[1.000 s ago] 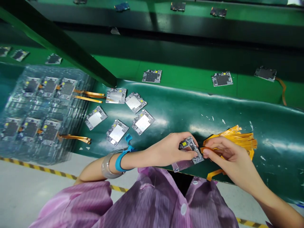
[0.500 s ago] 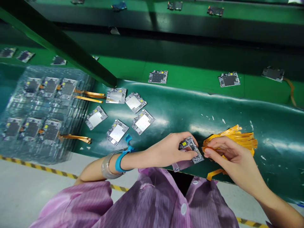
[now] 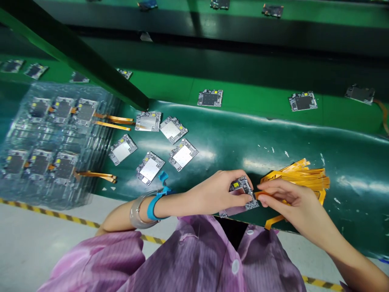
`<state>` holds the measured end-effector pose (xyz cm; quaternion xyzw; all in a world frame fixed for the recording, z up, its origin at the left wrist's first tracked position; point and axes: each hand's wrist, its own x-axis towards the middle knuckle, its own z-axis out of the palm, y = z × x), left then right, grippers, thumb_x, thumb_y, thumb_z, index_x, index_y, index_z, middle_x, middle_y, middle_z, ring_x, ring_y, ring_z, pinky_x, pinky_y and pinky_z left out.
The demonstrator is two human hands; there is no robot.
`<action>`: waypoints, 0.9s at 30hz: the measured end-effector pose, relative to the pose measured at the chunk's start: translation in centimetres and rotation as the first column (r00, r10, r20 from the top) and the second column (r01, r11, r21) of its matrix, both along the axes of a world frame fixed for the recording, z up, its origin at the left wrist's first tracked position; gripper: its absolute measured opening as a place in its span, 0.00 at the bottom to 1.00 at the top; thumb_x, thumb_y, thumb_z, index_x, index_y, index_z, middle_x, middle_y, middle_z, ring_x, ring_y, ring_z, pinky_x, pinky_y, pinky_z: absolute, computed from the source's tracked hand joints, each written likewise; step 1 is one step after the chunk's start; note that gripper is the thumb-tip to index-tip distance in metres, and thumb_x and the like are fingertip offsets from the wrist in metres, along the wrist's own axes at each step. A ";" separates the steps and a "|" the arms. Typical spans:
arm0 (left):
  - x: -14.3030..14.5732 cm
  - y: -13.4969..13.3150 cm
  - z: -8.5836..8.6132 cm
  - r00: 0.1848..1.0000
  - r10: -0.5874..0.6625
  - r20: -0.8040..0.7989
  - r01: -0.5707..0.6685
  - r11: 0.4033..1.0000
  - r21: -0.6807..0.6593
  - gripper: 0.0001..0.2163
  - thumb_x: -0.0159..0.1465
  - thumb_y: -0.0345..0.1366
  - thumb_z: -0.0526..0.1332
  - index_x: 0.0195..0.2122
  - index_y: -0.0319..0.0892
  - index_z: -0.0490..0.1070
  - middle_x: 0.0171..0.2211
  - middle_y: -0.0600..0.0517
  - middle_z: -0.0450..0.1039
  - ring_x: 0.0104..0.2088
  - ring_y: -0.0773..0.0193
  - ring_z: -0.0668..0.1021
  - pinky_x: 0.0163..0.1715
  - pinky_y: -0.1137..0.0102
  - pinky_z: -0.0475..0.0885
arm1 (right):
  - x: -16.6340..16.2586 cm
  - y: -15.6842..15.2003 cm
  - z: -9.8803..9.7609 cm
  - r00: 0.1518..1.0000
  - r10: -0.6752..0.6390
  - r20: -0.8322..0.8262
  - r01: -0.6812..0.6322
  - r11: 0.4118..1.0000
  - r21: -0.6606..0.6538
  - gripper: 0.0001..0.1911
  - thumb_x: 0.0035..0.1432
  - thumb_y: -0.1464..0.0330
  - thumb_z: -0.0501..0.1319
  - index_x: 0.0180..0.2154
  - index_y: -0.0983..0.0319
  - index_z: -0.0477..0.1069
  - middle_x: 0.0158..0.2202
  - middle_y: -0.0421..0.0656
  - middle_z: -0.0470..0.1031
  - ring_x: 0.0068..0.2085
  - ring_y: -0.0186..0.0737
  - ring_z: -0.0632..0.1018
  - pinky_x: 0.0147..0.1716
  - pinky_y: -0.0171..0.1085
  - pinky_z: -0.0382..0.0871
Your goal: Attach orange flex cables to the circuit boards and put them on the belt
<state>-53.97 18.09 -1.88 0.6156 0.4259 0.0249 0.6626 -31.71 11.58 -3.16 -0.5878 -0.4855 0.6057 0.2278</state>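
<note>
My left hand is closed on a circuit board, thumb and fingers gripping its sides near the bench's front edge. Between the thumb and forefinger of my right hand is pinched an orange flex cable. Its tip meets the board's right edge, close to my left thumb; whether it sits in a connector I cannot tell. Behind and partly under my right hand lies a pile of orange flex cables. Several loose circuit boards with silver shields, one of them this board, rest on the green mat left of my hands.
Stacked clear plastic trays at the left hold boards with orange cables hanging out. A slanted green post stands behind them. Beyond the mat runs a green belt carrying spaced boards.
My right hand has shifted slightly left, bringing the cable tip to the board's edge. The board in my left hand has tilted a little. Boards on the nearer belt have moved right.
</note>
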 end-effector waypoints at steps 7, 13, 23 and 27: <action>0.2 0.1 0.6 0.988 -0.137 -0.069 0.143 0.986 0.091 0.07 0.62 0.38 0.63 0.39 0.41 0.75 0.29 0.56 0.76 0.26 0.69 0.71 0.26 0.75 0.64 | -0.6 0.5 0.5 0.993 0.118 -0.033 -0.121 0.986 -0.116 0.07 0.59 0.62 0.64 0.33 0.59 0.76 0.30 0.39 0.78 0.31 0.36 0.78 0.30 0.34 0.72; 0.3 0.2 1.2 0.983 -0.158 -0.091 0.167 0.982 0.091 0.09 0.62 0.36 0.62 0.43 0.43 0.75 0.32 0.55 0.78 0.27 0.69 0.73 0.28 0.75 0.65 | -1.6 0.6 1.2 0.992 0.064 -0.105 -0.083 0.979 -0.185 0.06 0.55 0.65 0.64 0.28 0.59 0.74 0.25 0.37 0.75 0.27 0.34 0.76 0.26 0.32 0.69; 0.7 0.8 -0.2 0.987 -0.130 -0.098 0.142 0.982 0.125 0.11 0.56 0.40 0.66 0.26 0.41 0.66 0.19 0.60 0.63 0.23 0.71 0.62 0.21 0.75 0.52 | -1.4 0.9 0.5 0.982 0.020 -0.187 -0.063 0.971 -0.230 0.09 0.58 0.61 0.65 0.31 0.60 0.76 0.30 0.39 0.80 0.34 0.37 0.81 0.38 0.37 0.77; 1.1 1.0 -0.9 0.995 -0.063 -0.080 0.075 0.984 0.159 0.15 0.60 0.44 0.64 0.24 0.41 0.63 0.20 0.59 0.61 0.25 0.70 0.63 0.21 0.74 0.54 | -1.6 0.9 -0.1 0.965 0.017 -0.263 -0.075 0.975 -0.211 0.11 0.57 0.62 0.68 0.39 0.61 0.74 0.35 0.40 0.80 0.37 0.36 0.81 0.42 0.37 0.76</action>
